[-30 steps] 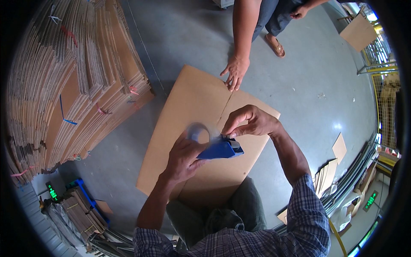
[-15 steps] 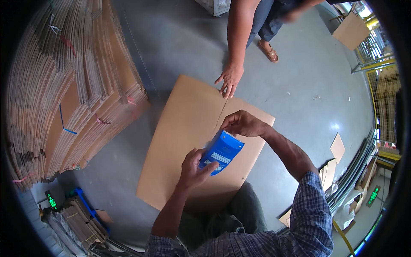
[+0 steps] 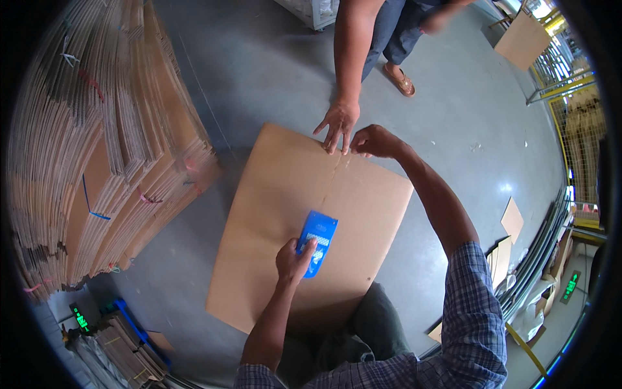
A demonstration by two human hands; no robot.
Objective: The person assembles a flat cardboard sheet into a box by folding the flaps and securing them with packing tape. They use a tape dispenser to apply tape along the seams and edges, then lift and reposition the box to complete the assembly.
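My left hand [image 3: 295, 260] grips a blue tape dispenser [image 3: 319, 241] above the top of a brown cardboard box [image 3: 259, 227]. The right arm reaches to the box's far edge, where my right hand [image 3: 378, 142] has its fingers pinched on the end of a strip of clear tape [image 3: 346, 163]. Faintly, that strip runs along the seam between the two flaps toward the dispenser. Right beside my right hand, a co-worker's hand [image 3: 341, 123] presses its fingertips on the far end of the seam.
A tall stack of flattened cardboard [image 3: 97, 149] stands at the left. The co-worker's sandalled foot [image 3: 400, 80] is on the grey floor beyond the box. Loose cardboard pieces [image 3: 512, 220] and long dark tubes [image 3: 538, 249] lie at the right. My knee [image 3: 382, 318] is against the box's near side.
My right hand has moved away from the dispenser to the far edge, drawing out tape. The dispenser has come slightly nearer and lower over the seam. The co-worker's hand stays at the seam.
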